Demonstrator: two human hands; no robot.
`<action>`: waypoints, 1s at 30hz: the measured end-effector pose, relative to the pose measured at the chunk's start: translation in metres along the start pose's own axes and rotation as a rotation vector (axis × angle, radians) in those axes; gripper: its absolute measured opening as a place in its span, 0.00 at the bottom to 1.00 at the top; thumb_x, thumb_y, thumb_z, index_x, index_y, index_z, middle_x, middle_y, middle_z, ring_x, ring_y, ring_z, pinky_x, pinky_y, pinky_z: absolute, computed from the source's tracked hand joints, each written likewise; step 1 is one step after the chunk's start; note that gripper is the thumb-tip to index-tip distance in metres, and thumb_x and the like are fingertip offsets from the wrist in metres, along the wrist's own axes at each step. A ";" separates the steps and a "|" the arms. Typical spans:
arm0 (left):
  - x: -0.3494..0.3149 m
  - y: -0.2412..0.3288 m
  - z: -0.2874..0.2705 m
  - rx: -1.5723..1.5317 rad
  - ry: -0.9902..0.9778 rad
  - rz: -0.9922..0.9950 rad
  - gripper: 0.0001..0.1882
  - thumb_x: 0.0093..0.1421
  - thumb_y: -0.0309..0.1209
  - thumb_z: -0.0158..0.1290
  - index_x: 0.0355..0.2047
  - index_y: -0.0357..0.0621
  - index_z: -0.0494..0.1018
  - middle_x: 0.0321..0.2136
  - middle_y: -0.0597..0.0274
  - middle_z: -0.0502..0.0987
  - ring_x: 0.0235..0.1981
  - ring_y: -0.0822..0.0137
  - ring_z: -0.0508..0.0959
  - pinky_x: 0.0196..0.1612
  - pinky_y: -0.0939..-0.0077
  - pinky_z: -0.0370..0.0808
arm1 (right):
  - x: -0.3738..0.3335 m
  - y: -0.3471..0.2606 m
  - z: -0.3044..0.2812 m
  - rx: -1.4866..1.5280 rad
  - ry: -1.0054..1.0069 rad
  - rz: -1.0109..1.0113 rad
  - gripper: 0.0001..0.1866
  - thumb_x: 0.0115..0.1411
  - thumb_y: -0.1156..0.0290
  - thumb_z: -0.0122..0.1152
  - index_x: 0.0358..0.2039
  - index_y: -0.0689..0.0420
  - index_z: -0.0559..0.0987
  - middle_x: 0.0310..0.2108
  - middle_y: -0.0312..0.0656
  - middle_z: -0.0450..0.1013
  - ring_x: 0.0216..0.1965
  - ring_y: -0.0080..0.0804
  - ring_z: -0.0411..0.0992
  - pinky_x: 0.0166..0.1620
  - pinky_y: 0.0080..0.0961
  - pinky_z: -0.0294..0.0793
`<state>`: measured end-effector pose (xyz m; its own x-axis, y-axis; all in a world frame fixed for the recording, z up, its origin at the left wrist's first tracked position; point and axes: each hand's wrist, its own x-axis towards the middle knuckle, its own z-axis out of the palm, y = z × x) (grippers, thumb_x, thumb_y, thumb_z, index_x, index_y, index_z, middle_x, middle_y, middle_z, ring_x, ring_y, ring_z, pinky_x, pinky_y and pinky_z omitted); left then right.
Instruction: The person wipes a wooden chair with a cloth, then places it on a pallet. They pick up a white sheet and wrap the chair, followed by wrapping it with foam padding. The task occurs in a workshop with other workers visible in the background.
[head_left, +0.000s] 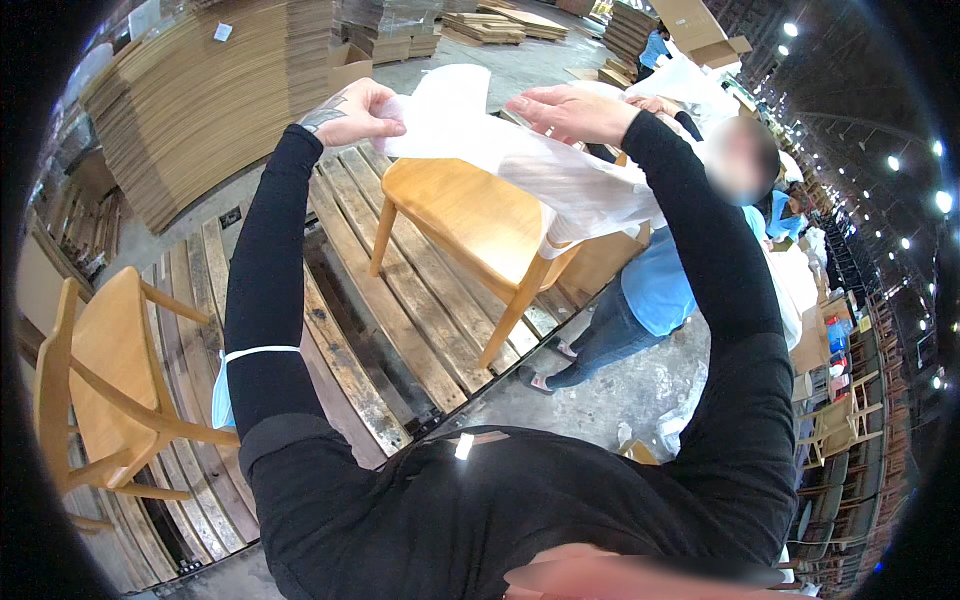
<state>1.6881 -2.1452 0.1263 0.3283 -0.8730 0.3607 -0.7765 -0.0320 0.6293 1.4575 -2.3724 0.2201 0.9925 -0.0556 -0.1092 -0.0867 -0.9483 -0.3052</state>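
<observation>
In front of me a light wooden chair (455, 215) stands on a slatted wooden platform. White translucent wrapping sheet (580, 185) lies over its upper part and hangs down its right side. My left hand (355, 112) pinches the left end of the sheet between thumb and fingers. Above the sheet's right part is my right hand (575, 113), its fingers stretched out toward the left. Whether its fingertips touch the sheet I cannot tell. The chair's backrest is hidden by the sheet and my right arm.
A second wooden chair (115, 370) stands at the left on the slatted platform (365, 285). Stacked cardboard sheets (215, 100) rise at the far left. Close on the right is a co-worker in a blue shirt (655, 285), with a hand (655, 104) near the sheet.
</observation>
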 end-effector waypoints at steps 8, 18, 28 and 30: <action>0.005 -0.016 0.004 -0.077 0.548 0.175 0.17 0.59 0.42 0.62 0.37 0.39 0.79 0.33 0.64 0.80 0.36 0.74 0.78 0.41 0.76 0.74 | 0.034 -0.013 0.032 0.180 -0.189 -0.039 0.44 0.61 0.36 0.51 0.66 0.57 0.63 0.61 0.47 0.66 0.63 0.33 0.62 0.66 0.29 0.56; -0.027 -0.053 0.181 -1.618 0.604 -0.499 0.54 0.56 0.63 0.53 0.67 0.37 0.46 0.59 0.46 0.59 0.59 0.50 0.62 0.61 0.41 0.58 | 0.042 -0.013 0.043 0.485 -0.185 0.028 0.28 0.64 0.60 0.60 0.60 0.64 0.69 0.53 0.44 0.73 0.51 0.27 0.71 0.54 0.24 0.70; -0.036 0.011 0.297 -2.315 0.106 -0.609 0.71 0.43 0.79 0.49 0.71 0.42 0.34 0.68 0.34 0.46 0.69 0.39 0.50 0.67 0.40 0.47 | 0.037 -0.014 0.013 0.351 0.181 -0.070 0.27 0.64 0.60 0.58 0.57 0.66 0.70 0.43 0.41 0.76 0.40 0.24 0.72 0.44 0.22 0.73; -0.029 0.014 0.291 -2.299 0.032 -0.355 0.62 0.48 0.76 0.48 0.69 0.43 0.46 0.66 0.41 0.55 0.68 0.44 0.54 0.67 0.41 0.49 | 0.035 -0.012 0.006 0.268 0.272 -0.080 0.27 0.64 0.60 0.59 0.56 0.66 0.70 0.41 0.40 0.76 0.38 0.22 0.72 0.41 0.22 0.73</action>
<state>1.5106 -2.2617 -0.0760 0.2883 -0.9529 0.0941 0.9499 0.2970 0.0977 1.4925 -2.3609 0.2143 0.9806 -0.1000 0.1686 0.0077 -0.8398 -0.5429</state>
